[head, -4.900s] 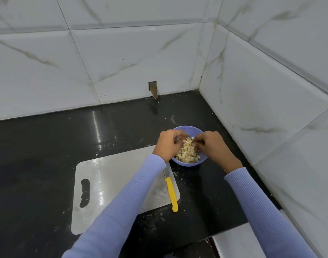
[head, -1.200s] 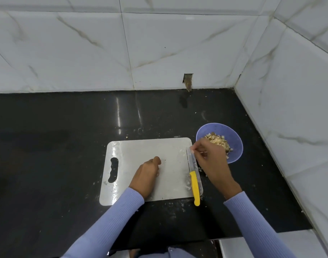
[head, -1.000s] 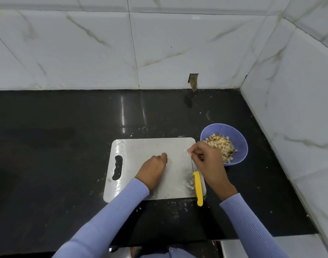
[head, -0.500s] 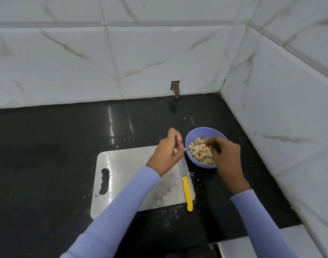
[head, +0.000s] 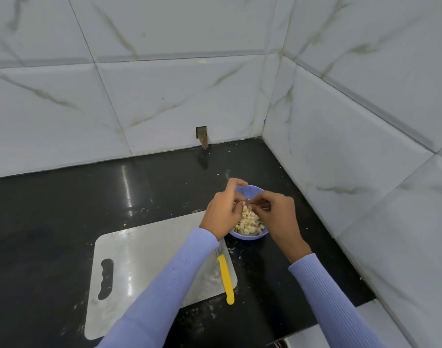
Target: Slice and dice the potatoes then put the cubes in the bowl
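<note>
The black counter (head: 51, 209) bears a white cutting board (head: 139, 259), a blue bowl (head: 250, 236) and crumbs.

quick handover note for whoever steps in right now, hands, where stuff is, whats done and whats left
Left hand and right hand: both over the bowl, fingertips together, seemingly brushing off bits; nothing large held.
Potato cubes: piled in the bowl, right of the cutting board.
Knife: lying on the board's right edge, untouched.
Done: dicing and transfer, apparently; no potato shows on the board.
Left: loose scraps on the counter.

Home kitchen, tiled walls (head: 164, 91), blk counter (head: 51, 209), chopping board (head: 144, 254), knife (head: 225, 277)
</note>
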The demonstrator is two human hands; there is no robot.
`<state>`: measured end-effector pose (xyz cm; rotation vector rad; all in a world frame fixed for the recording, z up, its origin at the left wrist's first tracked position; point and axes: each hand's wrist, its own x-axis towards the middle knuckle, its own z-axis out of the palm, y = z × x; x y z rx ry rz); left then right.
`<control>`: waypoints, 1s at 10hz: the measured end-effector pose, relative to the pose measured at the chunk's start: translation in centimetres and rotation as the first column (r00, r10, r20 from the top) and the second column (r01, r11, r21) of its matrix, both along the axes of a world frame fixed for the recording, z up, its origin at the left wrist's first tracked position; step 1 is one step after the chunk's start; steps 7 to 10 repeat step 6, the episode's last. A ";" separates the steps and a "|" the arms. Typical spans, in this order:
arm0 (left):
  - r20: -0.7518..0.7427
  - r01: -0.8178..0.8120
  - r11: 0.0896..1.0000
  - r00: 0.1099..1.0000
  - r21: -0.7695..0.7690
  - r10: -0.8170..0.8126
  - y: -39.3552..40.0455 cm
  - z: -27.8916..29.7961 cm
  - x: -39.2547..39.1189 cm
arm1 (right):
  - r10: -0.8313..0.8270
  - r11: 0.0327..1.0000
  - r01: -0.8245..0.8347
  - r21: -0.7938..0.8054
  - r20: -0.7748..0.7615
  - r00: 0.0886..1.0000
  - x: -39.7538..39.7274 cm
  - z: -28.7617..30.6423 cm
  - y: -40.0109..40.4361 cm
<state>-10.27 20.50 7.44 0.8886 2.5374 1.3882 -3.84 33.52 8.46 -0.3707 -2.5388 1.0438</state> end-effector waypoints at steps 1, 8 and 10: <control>0.026 -0.012 0.999 1.000 0.044 0.011 0.2 -0.3 0.1 | -0.041 0.999 0.041 0.011 0.040 0.998 -0.4 -0.3 0.7; -0.438 -0.228 0.964 0.886 -0.135 0.148 -0.9 0.3 0.8 | 0.047 0.934 -0.122 0.335 0.226 0.973 0.3 0.4 0.7; -0.438 -0.228 0.964 0.886 -0.135 0.148 -0.9 0.3 0.8 | 0.047 0.934 -0.122 0.335 0.226 0.973 0.3 0.4 0.7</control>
